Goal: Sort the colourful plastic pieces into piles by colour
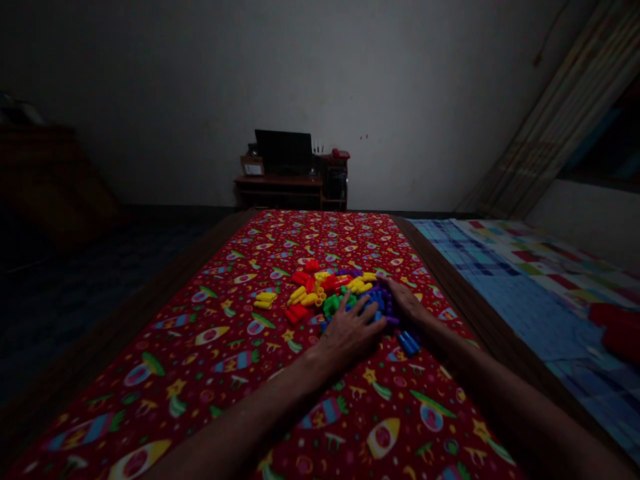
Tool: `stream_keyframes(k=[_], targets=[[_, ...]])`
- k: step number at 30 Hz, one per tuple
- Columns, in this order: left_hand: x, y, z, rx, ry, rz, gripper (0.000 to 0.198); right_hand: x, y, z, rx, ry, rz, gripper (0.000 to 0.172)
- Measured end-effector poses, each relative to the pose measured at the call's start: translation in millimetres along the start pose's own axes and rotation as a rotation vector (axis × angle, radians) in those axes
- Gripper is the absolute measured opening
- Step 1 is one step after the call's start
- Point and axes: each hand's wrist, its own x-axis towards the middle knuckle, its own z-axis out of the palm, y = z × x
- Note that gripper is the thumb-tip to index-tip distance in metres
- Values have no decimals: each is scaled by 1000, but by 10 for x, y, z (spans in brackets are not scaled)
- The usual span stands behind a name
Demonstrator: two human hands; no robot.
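Observation:
A heap of coloured plastic building pieces lies on a red patterned cloth (225,367). My left hand (353,327), fingers spread, rests over the near side of the heap, touching blue pieces (377,300) beside green pieces (333,305). Along the heap's right edge my right hand (405,300) reaches with its fingers stretched out, next to purple pieces (389,301). Red pieces (297,313) and yellow pieces (313,299) make up the left of the heap. A yellow piece (265,300) lies apart at left, and a blue piece (409,343) lies below my right hand.
Beyond the cloth's far end, a low desk (280,180) carries a dark monitor (284,152) against the wall. Blue checked bedding (450,250) spreads on the right, below a curtain (545,127). A dark wooden cabinet (45,173) stands at far left. The room is dim.

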Motion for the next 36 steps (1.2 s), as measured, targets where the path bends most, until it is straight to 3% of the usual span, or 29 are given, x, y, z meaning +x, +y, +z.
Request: stream_keyframes(k=[7,10,12,14,18,20,22,24,27,31,34,36], targets=[[-530,-405,-252,-19,17,-222,40,297,-630,1076,84,-51,-109,64],[-803,-624,-340,-28,36,-307,33,326,-925,1277,73,-136,-177,64],[-1016,-772,-365,-45,31,-353,33,288,-1034,1193,35,-137,-223,64],[-1246,-891,-378,-82,33,-396,37,164,-1004,942,-60,-95,-246,63],[-1556,-879,-450,-103,68,-435,45,-410,-545,291,-356,-10,-187,59],[-1526,-699,-514,-79,23,-332,48,-767,-275,109,-504,-38,-136,61],[-1361,-437,-557,-71,-43,-160,49,-1041,-98,103,-607,-109,-125,65],[-1119,-179,-542,-77,-93,-17,48,-1147,-41,250,-634,-167,-203,70],[-781,3,-416,-44,-78,42,37,-966,-92,629,-540,-200,-368,76],[-645,-238,-295,85,-40,-122,31,-398,-240,1171,-386,-138,-436,75],[-771,-549,-364,120,-20,-254,38,-23,-450,1469,-246,-131,-414,74],[-904,-733,-439,126,-9,-341,40,161,-627,1542,-158,-173,-433,68]])
